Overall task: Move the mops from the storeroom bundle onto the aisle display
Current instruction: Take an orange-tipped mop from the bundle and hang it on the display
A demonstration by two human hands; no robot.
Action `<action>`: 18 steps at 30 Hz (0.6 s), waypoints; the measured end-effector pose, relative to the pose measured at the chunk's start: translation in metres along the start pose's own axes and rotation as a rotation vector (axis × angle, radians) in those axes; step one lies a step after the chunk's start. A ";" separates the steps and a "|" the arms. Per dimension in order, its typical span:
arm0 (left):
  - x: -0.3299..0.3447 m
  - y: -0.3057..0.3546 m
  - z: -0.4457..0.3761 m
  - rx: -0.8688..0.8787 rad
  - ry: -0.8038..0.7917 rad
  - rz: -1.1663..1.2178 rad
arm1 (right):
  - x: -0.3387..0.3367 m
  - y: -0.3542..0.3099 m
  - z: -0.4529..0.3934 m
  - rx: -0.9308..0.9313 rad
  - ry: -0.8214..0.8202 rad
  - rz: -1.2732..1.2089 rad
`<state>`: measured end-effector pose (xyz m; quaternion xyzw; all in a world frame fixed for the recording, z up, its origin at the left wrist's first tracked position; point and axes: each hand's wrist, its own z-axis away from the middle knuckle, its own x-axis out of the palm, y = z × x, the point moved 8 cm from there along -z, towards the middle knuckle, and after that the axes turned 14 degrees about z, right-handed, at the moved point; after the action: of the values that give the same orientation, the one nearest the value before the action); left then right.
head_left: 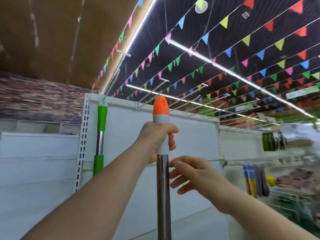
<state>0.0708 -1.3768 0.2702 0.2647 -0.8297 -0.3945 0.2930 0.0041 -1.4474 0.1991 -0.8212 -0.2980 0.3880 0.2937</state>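
Observation:
An upright mop handle (163, 187), a shiny metal pole with a white grip and an orange tip (161, 106), rises in the middle of the view. My left hand (156, 138) grips the white part just under the orange tip. My right hand (188, 174) hovers beside the metal pole a little lower, fingers loosely spread, barely touching it or just off it. A second mop with a green and metal handle (100, 135) hangs from a hook at the top left of the white display panel (190, 135). The mop heads are out of view.
Wire hooks (181, 99) stick out along the panel's top edge. A slotted white upright (83, 141) borders the panel on the left. Blurred shelves with blue and yellow handled goods (251, 179) fill the right side. Bunting and strip lights cross the ceiling.

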 end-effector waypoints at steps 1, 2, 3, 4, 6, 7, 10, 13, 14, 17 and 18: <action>0.000 0.000 -0.004 0.017 0.023 -0.007 | 0.000 0.004 -0.006 -0.013 -0.021 -0.014; 0.000 -0.001 -0.009 0.031 0.045 -0.008 | 0.000 0.008 -0.012 -0.025 -0.039 -0.028; -0.002 -0.002 -0.014 0.045 0.067 -0.012 | 0.002 0.011 -0.018 -0.038 -0.056 -0.034; -0.003 -0.003 -0.020 0.056 0.088 -0.023 | 0.004 0.015 -0.024 -0.051 -0.072 -0.034; -0.007 -0.004 -0.031 0.078 0.122 -0.050 | 0.009 0.023 -0.036 -0.076 -0.101 -0.025; -0.010 -0.006 -0.037 0.087 0.130 -0.057 | 0.012 0.026 -0.042 -0.090 -0.114 -0.021; -0.015 -0.011 -0.055 0.102 0.127 -0.069 | 0.020 0.036 -0.060 -0.130 -0.162 -0.019; -0.021 -0.014 -0.072 0.101 0.111 -0.077 | 0.031 0.042 -0.078 -0.171 -0.195 -0.018; -0.021 -0.015 -0.078 0.101 0.107 -0.072 | 0.033 0.042 -0.085 -0.190 -0.181 -0.017; -0.015 -0.011 -0.095 0.108 0.087 -0.075 | 0.024 0.043 -0.102 -0.254 -0.054 -0.028; -0.010 -0.009 -0.100 0.114 0.073 -0.080 | 0.019 0.041 -0.107 -0.273 -0.010 -0.057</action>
<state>0.1488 -1.4252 0.3121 0.3282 -0.8282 -0.3483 0.2916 0.1113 -1.4874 0.2170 -0.8426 -0.3728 0.3397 0.1887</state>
